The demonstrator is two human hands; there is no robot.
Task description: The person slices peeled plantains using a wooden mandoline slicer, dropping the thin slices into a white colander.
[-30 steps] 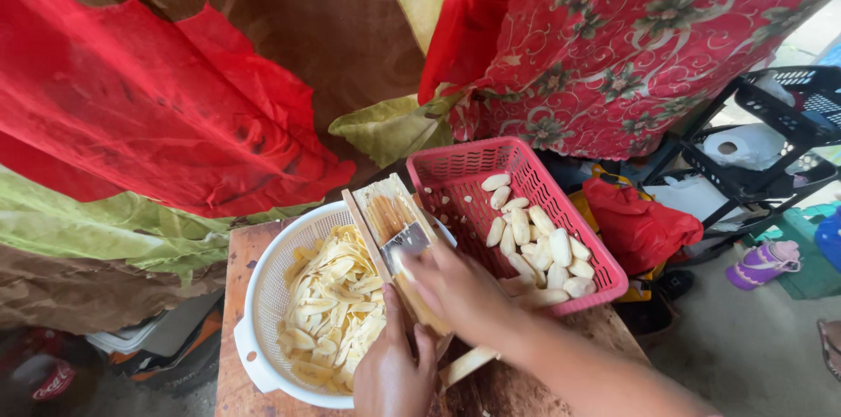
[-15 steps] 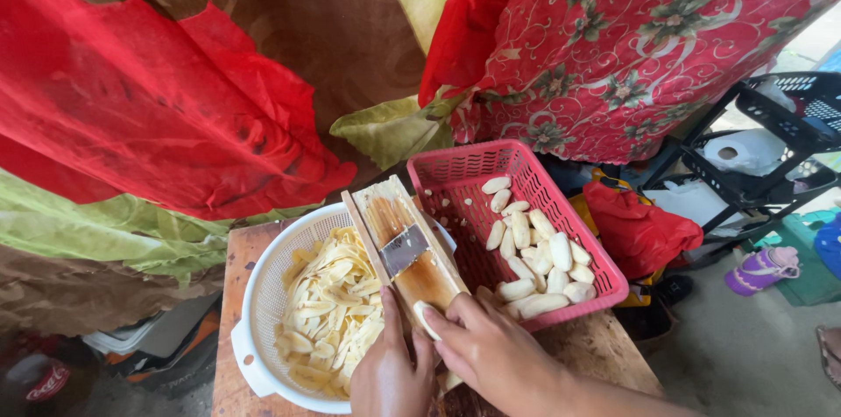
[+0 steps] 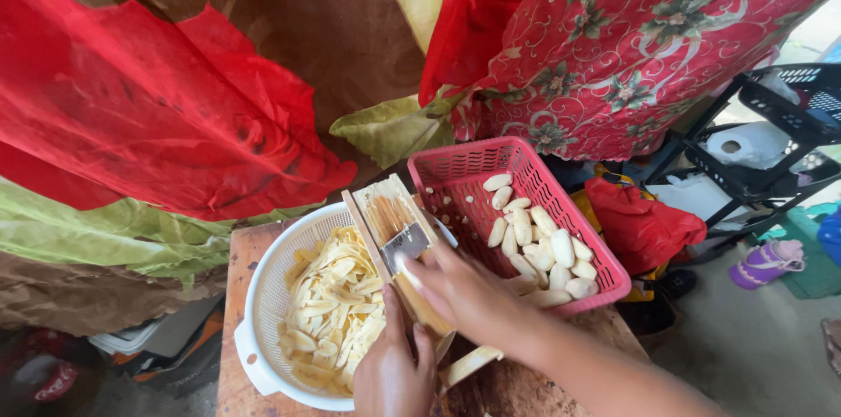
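Up the wooden slicer board [image 3: 399, 237] went the right hand [image 3: 469, 294], from its low end to the metal blade [image 3: 406, 246], fingers closed over a hidden piece. Left hand [image 3: 394, 373] gripped the board's base above the white colander [image 3: 263, 312]; the pink basket [image 3: 491, 163] sat just beside, at the table's edge.

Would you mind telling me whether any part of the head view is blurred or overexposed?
Head view: daylight is soft and even; the right hand over the wooden slicer is slightly motion-blurred; the white patch at top centre and the far right edge look washed out; wide-angle bending shows at the edges.
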